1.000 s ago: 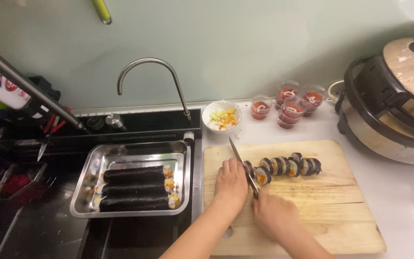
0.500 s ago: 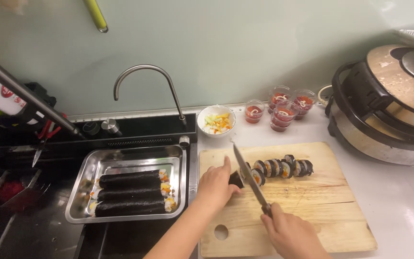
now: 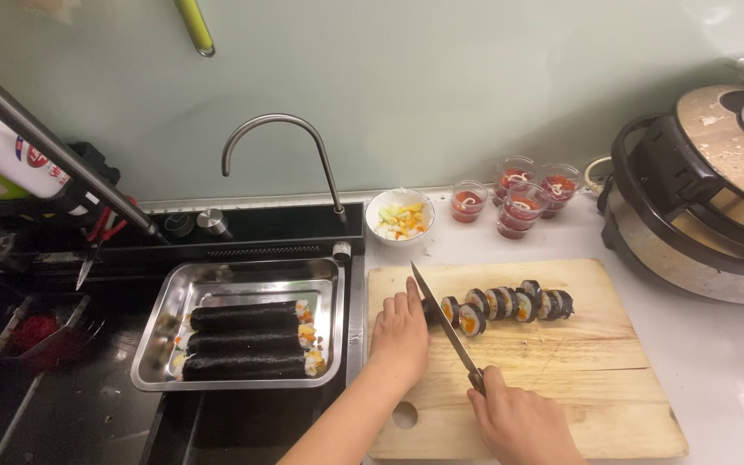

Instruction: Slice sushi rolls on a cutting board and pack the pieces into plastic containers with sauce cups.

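While the right hand (image 3: 523, 422) is clenched around the handle of a kitchen knife (image 3: 445, 327) near the front edge of the wooden cutting board (image 3: 596, 379), the blade runs diagonally up toward the board's back left corner, its edge set just beside the cut end of a seaweed rice roll (image 3: 430, 310). Pressing flat with curled fingers, the left hand (image 3: 400, 331) grasps the uncut stub of that roll near the board's left edge and covers most of it, so how much is left under the palm cannot be told. Just right of the blade, a row of cut slices (image 3: 510, 304) leans one on another across the middle of the board toward its right side, so most of this roll looks already sliced. Left of the board, a steel tray (image 3: 238, 277) sits over the dark sink, with three whole rolls (image 3: 247, 340) lying side by side in it, uncut. Behind the board, on the white counter by its back edge, stand a small white bowl of chopped filling (image 3: 400, 217) and several small cups of red sauce (image 3: 518, 202). An electric cooker (image 3: 708, 207) fills the counter's right edge
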